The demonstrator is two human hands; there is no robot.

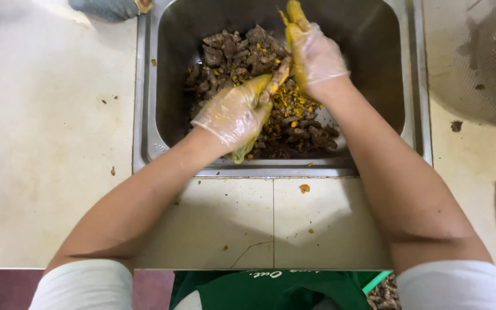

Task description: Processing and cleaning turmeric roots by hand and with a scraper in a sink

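Both hands work inside a steel sink [162,115] set into a pale tiled table [47,143]. The left hand [233,112], in a thin clear glove stained yellow, lies on the heap of dark meat pieces [242,54]; its grip is loosely curled, fingers together and pressing into the pile, and I cannot tell whether it clamps any piece. The right hand [314,54], gloved the same way, is raised over the heap at about 1 o'clock from the left, fingers drawn together and pointing up, smeared with yellow paste; whether anything is pinched in it is unclear.

The meat fills the sink's middle and near side, reaching the front wall at 6 o'clock, with yellow bits [294,106] scattered between the hands. Bare steel stays open toward 12, 3 and 9 o'clock inside the basin. The sink rim runs close under both wrists. On the table, crumbs [304,188] lie at 6 o'clock just past the rim, and a dark scrap [456,125] sits at 3 o'clock
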